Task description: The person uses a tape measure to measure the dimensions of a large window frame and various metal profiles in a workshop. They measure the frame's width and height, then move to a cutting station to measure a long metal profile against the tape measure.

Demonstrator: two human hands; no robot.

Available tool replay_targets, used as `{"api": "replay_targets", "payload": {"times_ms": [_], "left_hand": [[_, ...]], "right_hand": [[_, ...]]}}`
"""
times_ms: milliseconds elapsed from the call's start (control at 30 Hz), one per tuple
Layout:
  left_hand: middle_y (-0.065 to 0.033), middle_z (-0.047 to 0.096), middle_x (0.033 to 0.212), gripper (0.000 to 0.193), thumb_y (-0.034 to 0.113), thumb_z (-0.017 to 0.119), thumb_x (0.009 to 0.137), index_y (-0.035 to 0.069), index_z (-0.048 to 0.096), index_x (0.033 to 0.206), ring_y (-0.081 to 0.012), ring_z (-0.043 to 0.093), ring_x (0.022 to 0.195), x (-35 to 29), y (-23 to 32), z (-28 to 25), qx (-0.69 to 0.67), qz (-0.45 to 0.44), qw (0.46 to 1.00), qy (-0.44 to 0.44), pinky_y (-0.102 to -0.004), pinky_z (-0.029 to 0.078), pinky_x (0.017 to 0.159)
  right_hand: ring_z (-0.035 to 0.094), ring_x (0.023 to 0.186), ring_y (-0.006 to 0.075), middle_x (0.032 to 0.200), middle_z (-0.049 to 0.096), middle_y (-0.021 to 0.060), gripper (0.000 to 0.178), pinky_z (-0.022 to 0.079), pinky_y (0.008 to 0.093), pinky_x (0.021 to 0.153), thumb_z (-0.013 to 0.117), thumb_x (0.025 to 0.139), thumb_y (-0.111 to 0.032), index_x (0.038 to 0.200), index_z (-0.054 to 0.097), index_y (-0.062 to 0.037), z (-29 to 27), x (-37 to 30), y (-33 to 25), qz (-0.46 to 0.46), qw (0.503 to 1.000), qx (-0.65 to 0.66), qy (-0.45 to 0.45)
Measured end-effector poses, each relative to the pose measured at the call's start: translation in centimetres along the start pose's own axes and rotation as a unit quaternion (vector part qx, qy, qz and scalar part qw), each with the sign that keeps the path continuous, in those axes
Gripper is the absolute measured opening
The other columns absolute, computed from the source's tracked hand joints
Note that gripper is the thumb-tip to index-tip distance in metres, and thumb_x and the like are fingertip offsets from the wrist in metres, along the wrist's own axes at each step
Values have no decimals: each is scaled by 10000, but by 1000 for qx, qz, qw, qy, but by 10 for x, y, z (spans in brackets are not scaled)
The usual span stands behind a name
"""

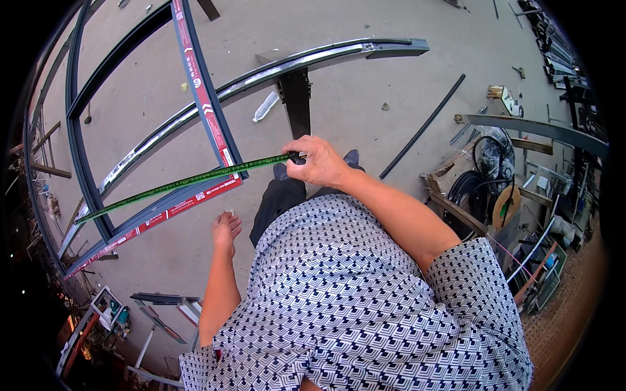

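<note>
Tape (189, 182) is out, green blade running from near centre to approx 9 o'clock, passing over the frame (207, 106); can't tell if it touches the red-labelled corner. R hand (321, 163), just off centre toward 12, pinches the dark case (297, 158) btwn thumb & fingers. L hand (226, 229) is at approx 8 o'clock, below the blade & well apart from the case; fingers loosely curled, can't tell if it holds anything.

Step in hand, by the look of it: drawing the blade across the frame for a reading. Far end's too small to tell if the hook is seated. Next move prob. calls for a firm R pinch, blade kept straight, hook secure at 9. Slack or a slip there could spoil the reading. Bottle (265, 107) lies on the floor at 11, black rod (422, 128) at 2.
</note>
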State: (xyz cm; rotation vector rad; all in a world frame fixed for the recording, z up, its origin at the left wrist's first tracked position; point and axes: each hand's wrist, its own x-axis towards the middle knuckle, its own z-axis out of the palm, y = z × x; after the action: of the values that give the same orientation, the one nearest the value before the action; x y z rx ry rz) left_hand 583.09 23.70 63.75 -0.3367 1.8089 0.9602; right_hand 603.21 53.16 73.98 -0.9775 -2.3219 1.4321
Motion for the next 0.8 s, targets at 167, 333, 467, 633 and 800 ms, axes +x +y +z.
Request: {"api": "replay_targets", "payload": {"times_ms": [167,333,467,633,800], "left_hand": [[-139,658,1124,421,341,577,984,3,550,1233,-256,670,1020,-3,6,30,4,8,1000,-9,-378,553,869],[-162,652,1157,420,345,544,1007,-4,539,1242,-283,667,1052,14,18,6,52,17,998,-38,-401,552,895],[-181,648,1187,437,356,531,1015,-14,534,1249,-296,665,1074,24,29,24,88,20,993,-82,-414,550,907],[-190,663,1161,449,376,538,1008,-20,565,1218,-280,670,1062,44,69,46,157,79,973,-150,-365,543,886],[-158,670,1104,453,391,564,1000,-15,578,1199,-232,679,990,69,137,119,205,110,950,-206,-351,557,821]], "right_hand": [[670,895,301,948,682,173,355,532,371,822,723,761,-255,1064,738,-72,-40,-22,30,94,993,70,13],[607,768,127,848,648,45,296,500,278,712,712,816,-207,1053,726,-31,-28,-36,24,167,955,228,94],[528,703,50,775,595,-40,272,455,229,645,701,840,-169,1074,715,-31,-51,-45,23,205,931,259,158],[521,669,39,744,597,-46,254,447,231,613,685,857,-185,1066,716,-44,-70,-75,32,228,905,232,275],[545,688,55,768,628,-28,318,460,244,627,703,822,-227,1086,724,-51,-97,-101,75,287,861,197,371]]}}
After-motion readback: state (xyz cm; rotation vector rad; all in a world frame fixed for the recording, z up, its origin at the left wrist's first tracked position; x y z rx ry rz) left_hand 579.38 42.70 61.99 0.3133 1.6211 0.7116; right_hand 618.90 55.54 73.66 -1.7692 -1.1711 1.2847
